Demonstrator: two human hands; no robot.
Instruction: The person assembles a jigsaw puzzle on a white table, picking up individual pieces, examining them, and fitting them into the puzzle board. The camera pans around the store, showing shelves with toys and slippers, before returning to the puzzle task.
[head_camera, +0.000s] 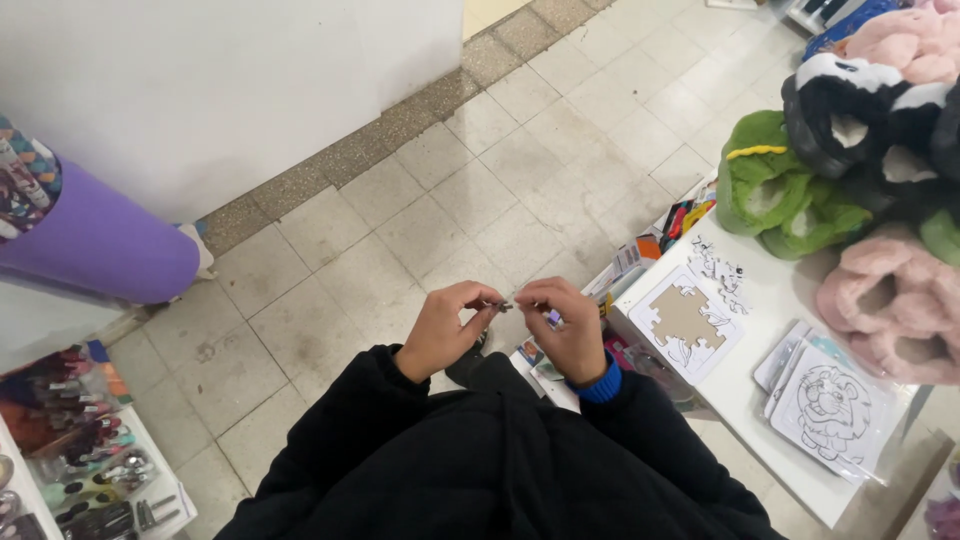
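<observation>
Both hands are raised over the tiled floor (470, 190), in front of the black-sleeved torso. The left hand (445, 330) and the right hand (565, 325) meet at their fingertips, each pinching one end of a small dark piece (506, 305) held between them. The piece is too small to identify. To the right, on the white table (760, 400), lies a puzzle tray (685, 320) with its centre bare and loose puzzle pieces (718, 268) at its far side. Nearer lies a bagged lion puzzle (832, 408). Plush slippers (790, 190) are heaped at the table's far right.
</observation>
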